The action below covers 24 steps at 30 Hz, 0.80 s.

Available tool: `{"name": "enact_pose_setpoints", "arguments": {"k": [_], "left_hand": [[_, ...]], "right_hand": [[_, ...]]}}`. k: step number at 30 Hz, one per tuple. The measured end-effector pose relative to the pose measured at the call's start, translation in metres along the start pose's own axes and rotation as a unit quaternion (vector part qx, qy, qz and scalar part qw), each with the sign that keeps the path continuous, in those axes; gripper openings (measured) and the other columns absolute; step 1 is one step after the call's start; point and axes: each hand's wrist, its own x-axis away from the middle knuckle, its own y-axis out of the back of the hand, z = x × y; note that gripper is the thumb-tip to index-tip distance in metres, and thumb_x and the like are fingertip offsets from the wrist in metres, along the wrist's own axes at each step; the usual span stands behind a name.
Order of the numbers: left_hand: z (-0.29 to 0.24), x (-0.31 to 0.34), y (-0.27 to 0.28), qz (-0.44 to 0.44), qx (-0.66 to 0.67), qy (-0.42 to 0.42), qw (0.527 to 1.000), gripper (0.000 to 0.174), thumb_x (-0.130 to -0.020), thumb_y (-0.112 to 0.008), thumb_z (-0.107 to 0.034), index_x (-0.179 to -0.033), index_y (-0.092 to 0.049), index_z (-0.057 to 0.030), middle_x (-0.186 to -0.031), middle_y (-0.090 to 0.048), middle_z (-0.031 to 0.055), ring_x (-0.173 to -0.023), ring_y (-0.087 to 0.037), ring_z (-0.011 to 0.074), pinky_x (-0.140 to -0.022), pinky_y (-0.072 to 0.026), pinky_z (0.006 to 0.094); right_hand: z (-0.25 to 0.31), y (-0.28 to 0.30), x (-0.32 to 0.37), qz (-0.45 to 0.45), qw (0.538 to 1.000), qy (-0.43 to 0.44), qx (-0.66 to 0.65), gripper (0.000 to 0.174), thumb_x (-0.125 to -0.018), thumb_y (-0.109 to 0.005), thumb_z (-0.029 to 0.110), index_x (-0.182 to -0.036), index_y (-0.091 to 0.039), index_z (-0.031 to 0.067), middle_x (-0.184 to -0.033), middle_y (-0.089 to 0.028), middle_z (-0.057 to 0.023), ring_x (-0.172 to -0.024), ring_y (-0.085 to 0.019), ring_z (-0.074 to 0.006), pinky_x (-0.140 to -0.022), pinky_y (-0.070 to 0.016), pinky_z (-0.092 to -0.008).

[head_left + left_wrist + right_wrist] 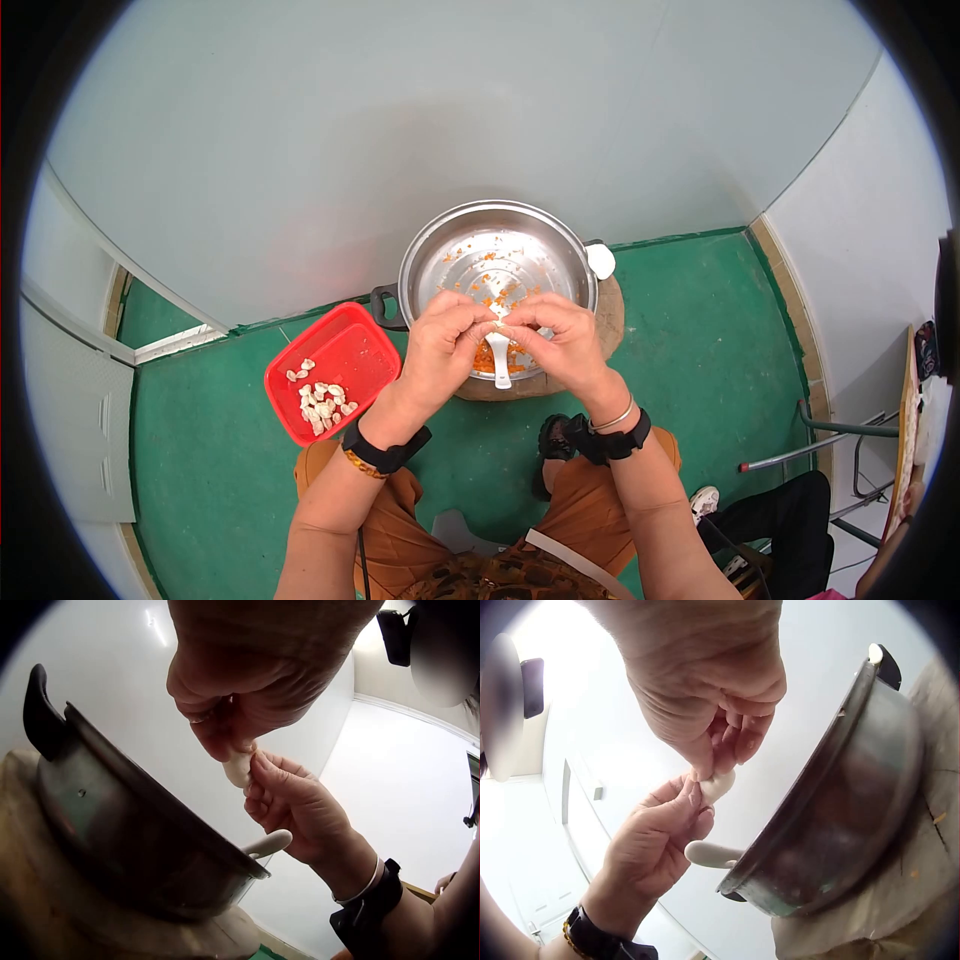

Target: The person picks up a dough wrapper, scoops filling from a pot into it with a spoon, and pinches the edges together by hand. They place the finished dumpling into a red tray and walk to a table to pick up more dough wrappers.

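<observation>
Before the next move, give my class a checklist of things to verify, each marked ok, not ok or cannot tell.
1. Small whitish dough piece pinched by left hand and right hand: ok.
2. Piece fully sealed: cannot tell, partly hidden.
3. White spoon in round steel pot: ok, handle over rim.
4. Orange shreds left in pot: ok.
5. Bare space in red rectangular plastic tray: ok.
6. Black right pot handle uncovered: not ok, white lump on it.

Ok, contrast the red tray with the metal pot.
The red tray is rectangular with rounded corners, the metal pot round. The tray holds pale pieces, the pot orange bits and a white spoon. The tray rests on the green floor, the pot on a brownish block. Both are open-topped.
</observation>
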Motion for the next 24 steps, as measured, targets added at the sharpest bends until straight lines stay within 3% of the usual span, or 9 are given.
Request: {"name": "enact_pose_setpoints", "arguments": {"k": [4, 7, 10, 13, 19, 24], "left_hand": [[0.004, 0.0, 0.003, 0.015, -0.01, -0.028, 0.999, 0.017, -0.076, -0.064, 0.002, -0.093, -0.063, 0.0, -0.085, -0.056, 0.0091, -0.079, -0.056, 0.018, -0.064, -0.0468, 0.027], [0.003, 0.001, 0.002, 0.032, 0.048, 0.006, 0.998, 0.021, -0.079, -0.063, 0.001, -0.101, -0.061, -0.001, -0.092, -0.053, 0.0077, -0.086, -0.055, 0.0155, -0.067, -0.0477, 0.027], [-0.012, 0.001, 0.0, 0.03, 0.181, 0.102, 0.978, 0.025, -0.082, -0.062, -0.001, -0.107, -0.06, -0.0027, -0.097, -0.051, 0.0056, -0.092, -0.053, 0.0137, -0.072, -0.0477, 0.0265], [-0.012, 0.0, -0.002, 0.022, 0.164, 0.067, 0.984, 0.023, -0.082, -0.064, -0.005, -0.105, -0.063, -0.002, -0.094, -0.054, 0.0058, -0.085, -0.056, 0.0121, -0.065, -0.049, 0.025], [0.003, -0.001, 0.003, 0.015, 0.136, 0.061, 0.989, 0.013, -0.081, -0.065, -0.004, -0.093, -0.067, -0.0009, -0.094, -0.056, 0.0072, -0.083, -0.056, 0.0127, -0.068, -0.0478, 0.0238], [0.003, -0.001, 0.005, -0.003, 0.148, 0.073, 0.986, 0.012, -0.082, -0.062, -0.004, -0.093, -0.066, -0.0005, -0.093, -0.056, 0.0081, -0.084, -0.056, 0.0149, -0.072, -0.0475, 0.0262]], "right_hand": [[0.001, 0.001, -0.001, -0.002, 0.999, -0.026, -0.044, 0.008, -0.075, -0.069, 0.003, -0.082, -0.067, 0.0006, -0.079, -0.063, -0.0071, -0.067, -0.059, -0.0117, -0.059, -0.0482, -0.0242], [0.0, 0.002, -0.001, -0.005, 0.996, -0.06, -0.072, 0.008, -0.077, -0.069, 0.004, -0.083, -0.067, 0.0012, -0.08, -0.063, -0.006, -0.067, -0.058, -0.009, -0.06, -0.0481, -0.0232], [-0.007, 0.003, 0.0, -0.014, 0.995, -0.056, -0.083, 0.009, -0.078, -0.068, 0.005, -0.086, -0.067, 0.001, -0.082, -0.063, -0.0058, -0.068, -0.058, -0.0079, -0.061, -0.0483, -0.0226], [-0.007, 0.002, 0.001, -0.021, 0.992, -0.068, -0.108, 0.013, -0.079, -0.067, 0.005, -0.091, -0.067, 0.0006, -0.084, -0.063, -0.0066, -0.069, -0.058, -0.0082, -0.063, -0.0487, -0.0227], [-0.001, 0.0, 0.0, -0.034, 0.984, -0.081, -0.152, 0.017, -0.079, -0.067, 0.006, -0.095, -0.066, 0.0, -0.086, -0.063, -0.0072, -0.071, -0.059, -0.0091, -0.065, -0.0491, -0.0228], [0.002, 0.004, -0.003, -0.012, 0.992, -0.064, -0.11, 0.015, -0.078, -0.068, 0.006, -0.092, -0.067, 0.0003, -0.085, -0.063, -0.0071, -0.071, -0.059, -0.01, -0.064, -0.0486, -0.023]]}}
